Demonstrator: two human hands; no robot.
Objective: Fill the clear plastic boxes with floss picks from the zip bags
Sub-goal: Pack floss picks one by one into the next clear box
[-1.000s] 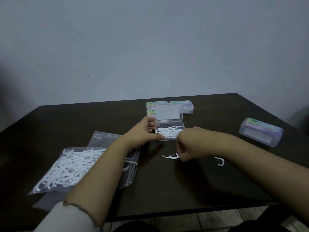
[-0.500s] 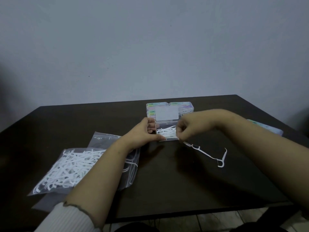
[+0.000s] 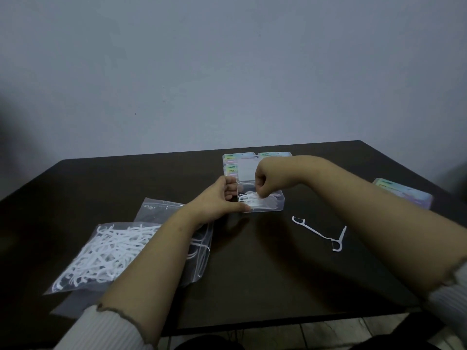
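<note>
We see two bare forearms, each ending in a pushed-up sleeve. The left sleeve [image 3: 106, 329] is of pale, finely ribbed knit with a wavy, frilled cuff edge. The right sleeve [image 3: 452, 296] shows the same ribbed cloth and ruffled cuff. We see no rings or watch on the left hand [image 3: 214, 200] or the right hand [image 3: 267, 178].

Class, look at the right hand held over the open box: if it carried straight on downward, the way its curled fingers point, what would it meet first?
Most likely the floss picks lying in the open clear box. The right hand hangs just above them, its fingers pointing down; whether it already touches them is unclear.
</note>
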